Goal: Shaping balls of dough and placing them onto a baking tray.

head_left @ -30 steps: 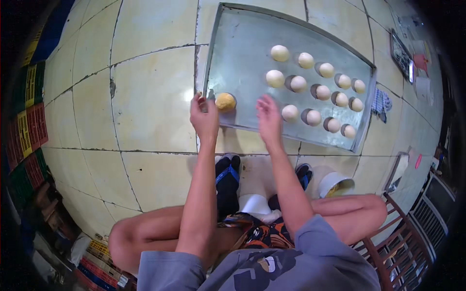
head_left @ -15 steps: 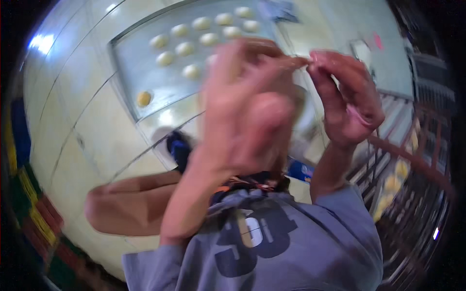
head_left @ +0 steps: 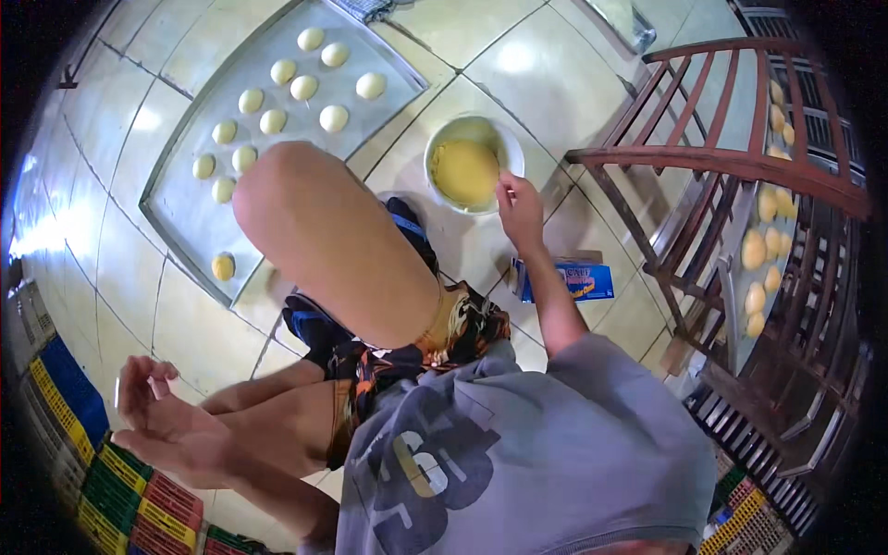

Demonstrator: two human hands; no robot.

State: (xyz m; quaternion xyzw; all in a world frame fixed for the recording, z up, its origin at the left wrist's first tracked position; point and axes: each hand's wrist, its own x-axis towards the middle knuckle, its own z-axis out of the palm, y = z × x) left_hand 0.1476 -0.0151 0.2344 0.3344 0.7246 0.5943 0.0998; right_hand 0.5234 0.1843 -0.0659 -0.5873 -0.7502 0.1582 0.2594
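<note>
My right hand (head_left: 520, 211) is at the right rim of a white bucket (head_left: 431, 190), its fingers closed in a pinch. Whatever the fingertips hold, if anything, is hidden. A yellow, crumb-like filling (head_left: 462, 174) lies inside the bucket. Off to the left, above my folded leg, my left hand (head_left: 176, 430) is open, palm up, fingers loosely curled and apart. Ahead on the floor, a metal tray (head_left: 190, 242) carries several pale dough balls (head_left: 303, 88). A yellower ball (head_left: 223, 266) sits apart from them at the tray's near corner.
My raised knee (head_left: 324, 231) covers part of the tray. By my right forearm lies a blue box (head_left: 583, 280). A reddish-brown rack (head_left: 731, 165) stands at the right, holding trays with golden buns (head_left: 754, 250). Coloured plastic crates (head_left: 69, 393) are stacked at the lower left.
My hands were raised together over the tray with fingertips meeting. They have parted: the right moved down to the bucket, the left to the lower left. The view has shifted too.
</note>
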